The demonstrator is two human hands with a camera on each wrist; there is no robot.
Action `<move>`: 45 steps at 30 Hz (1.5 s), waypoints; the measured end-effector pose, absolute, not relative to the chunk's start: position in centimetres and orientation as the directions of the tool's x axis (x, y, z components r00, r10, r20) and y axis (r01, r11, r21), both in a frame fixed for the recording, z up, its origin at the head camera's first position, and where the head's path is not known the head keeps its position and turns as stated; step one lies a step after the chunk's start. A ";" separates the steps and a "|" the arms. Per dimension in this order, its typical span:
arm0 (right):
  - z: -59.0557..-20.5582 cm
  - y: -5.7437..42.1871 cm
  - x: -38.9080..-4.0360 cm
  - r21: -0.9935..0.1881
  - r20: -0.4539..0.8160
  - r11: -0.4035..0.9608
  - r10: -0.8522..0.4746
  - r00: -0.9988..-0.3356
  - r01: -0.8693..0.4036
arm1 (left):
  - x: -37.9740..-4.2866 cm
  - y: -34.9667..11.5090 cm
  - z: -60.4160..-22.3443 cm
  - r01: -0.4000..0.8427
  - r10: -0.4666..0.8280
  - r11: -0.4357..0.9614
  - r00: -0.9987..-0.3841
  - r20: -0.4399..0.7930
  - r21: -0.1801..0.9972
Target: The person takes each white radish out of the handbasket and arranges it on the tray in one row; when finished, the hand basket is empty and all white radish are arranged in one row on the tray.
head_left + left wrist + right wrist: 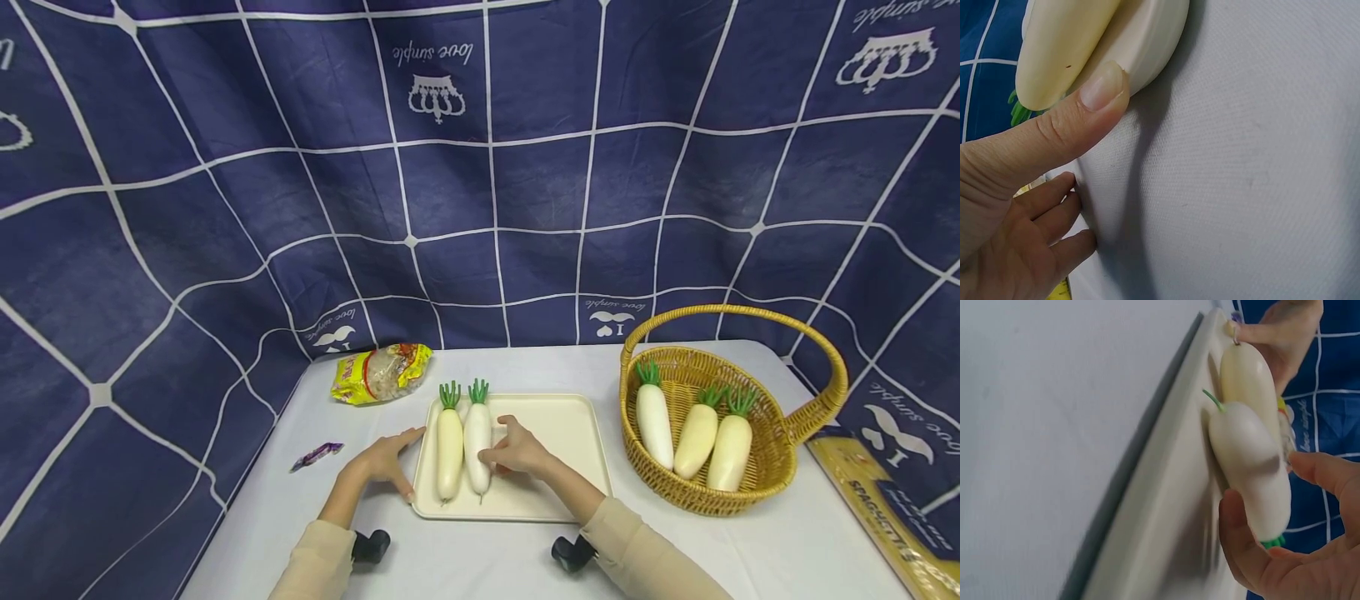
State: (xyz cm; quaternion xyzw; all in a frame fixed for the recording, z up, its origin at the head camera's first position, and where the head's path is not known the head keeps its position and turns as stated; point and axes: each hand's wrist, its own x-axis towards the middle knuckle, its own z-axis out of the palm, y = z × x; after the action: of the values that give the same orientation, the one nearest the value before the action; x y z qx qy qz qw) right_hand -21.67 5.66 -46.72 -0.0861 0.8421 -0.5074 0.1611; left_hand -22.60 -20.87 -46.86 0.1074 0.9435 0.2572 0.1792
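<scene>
Two white radishes lie side by side on a cream tray (558, 417), green tops toward the far edge. The left one (449, 454) is yellowish, and the right one (477, 450) is whiter. My right hand (521, 450) is at the whiter radish, thumb and fingers spread about its sides; in the right wrist view its fingertips (1230, 503) are right at the skin. My left hand (382, 460) is spread at the tray's left side. In the left wrist view its thumb (1100, 90) is against the tray's rim, the other fingers loosely apart.
A wicker basket (637, 446) with three more radishes (654, 425) stands on the right. Beyond it lies a spaghetti packet (862, 492). A yellow food bag (382, 372) is at the back left, and a small purple wrapper (317, 456) lies left of the tray.
</scene>
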 end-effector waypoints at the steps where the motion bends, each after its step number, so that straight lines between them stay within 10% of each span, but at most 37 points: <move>1: -46.6 5.9 -21.7 -0.873 -0.176 0.488 -0.309 -0.935 0.003 | -22.6 -20.9 -46.9 0.110 0.294 0.845 -0.913 -0.284 0.523; 45: -37.7 25.6 -20.5 -0.853 -0.036 0.478 -0.455 -0.890 -0.210 | -22.4 -20.7 -46.3 0.105 0.294 0.849 -0.908 -0.298 0.518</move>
State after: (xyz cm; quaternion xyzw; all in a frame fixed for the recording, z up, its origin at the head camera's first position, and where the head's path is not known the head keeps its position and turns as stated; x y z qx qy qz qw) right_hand -20.52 25.62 -37.72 -0.1959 0.8499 -0.4716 0.1298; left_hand -22.39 -20.73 -46.33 0.1056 0.9433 0.2536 0.1864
